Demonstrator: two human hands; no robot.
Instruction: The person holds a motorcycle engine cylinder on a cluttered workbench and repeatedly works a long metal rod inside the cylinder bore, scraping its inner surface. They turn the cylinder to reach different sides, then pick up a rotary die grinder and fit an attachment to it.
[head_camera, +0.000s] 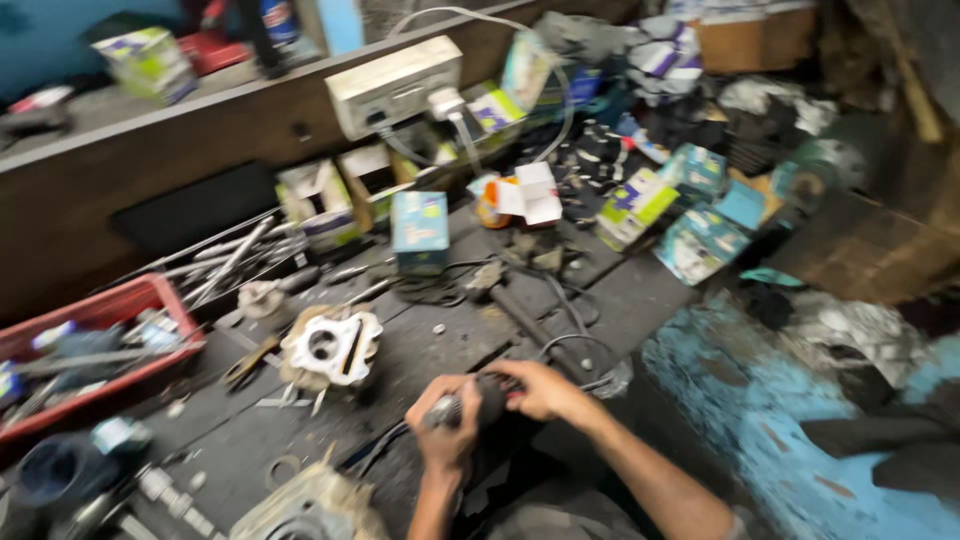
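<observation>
Your left hand (443, 420) and right hand (537, 388) both grip a dark handheld power tool (488, 398); your fingers hide its body, and blur smears the grey metal casting (310, 512) cut off below.

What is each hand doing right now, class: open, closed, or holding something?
Left hand: closed around the grey front end of a dark power tool.
Right hand: closed on the same tool's body.

A red tray (150, 290) of tools sits left of a white gasket (332, 345).
</observation>
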